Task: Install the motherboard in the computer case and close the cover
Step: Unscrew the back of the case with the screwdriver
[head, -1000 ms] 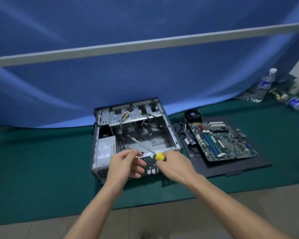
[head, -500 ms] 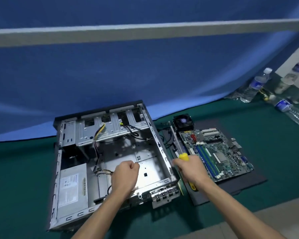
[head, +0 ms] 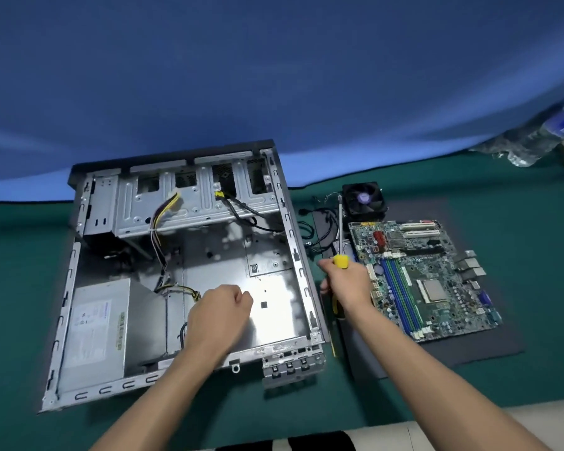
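Yellow-handled screwdriver [head: 339, 242] gripped in right hand [head: 347, 283]; left hand [head: 220, 315] curled, contents unclear. Risk: tip gouging motherboard [head: 427, 281].

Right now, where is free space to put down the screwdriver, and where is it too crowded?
Free: green mat right of the motherboard, and mat left of the computer case. Crowded: the strip between case and motherboard, filled by cables, fan and the right hand holding the screwdriver.

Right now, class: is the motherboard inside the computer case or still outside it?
Outside. The motherboard lies on a dark mat right of the open computer case, whose floor is bare metal.
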